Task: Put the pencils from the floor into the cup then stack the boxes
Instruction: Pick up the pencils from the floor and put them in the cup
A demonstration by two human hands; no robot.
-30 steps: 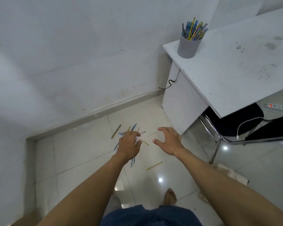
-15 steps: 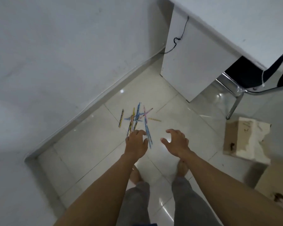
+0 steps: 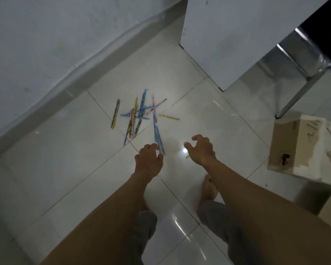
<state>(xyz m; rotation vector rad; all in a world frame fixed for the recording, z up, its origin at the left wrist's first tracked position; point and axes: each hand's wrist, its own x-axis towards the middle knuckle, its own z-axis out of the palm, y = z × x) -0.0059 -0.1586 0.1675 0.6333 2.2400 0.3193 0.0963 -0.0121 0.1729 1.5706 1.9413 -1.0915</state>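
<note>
Both hands, left hand [image 3: 148,161] and right hand [image 3: 201,150], empty, fingers spread and curled, reaching down to gather pencils [image 3: 139,115] scattered on floor [image 3: 65,159] near wall; box [image 3: 302,148] beside right.

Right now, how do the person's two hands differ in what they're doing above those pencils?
The left hand reaches over the near tip of a blue pencil, fingers curled down; the right hand hovers over bare floor tile, fingers spread in an open claw. The left sits nearer the pencil pile. Both look empty.
</note>
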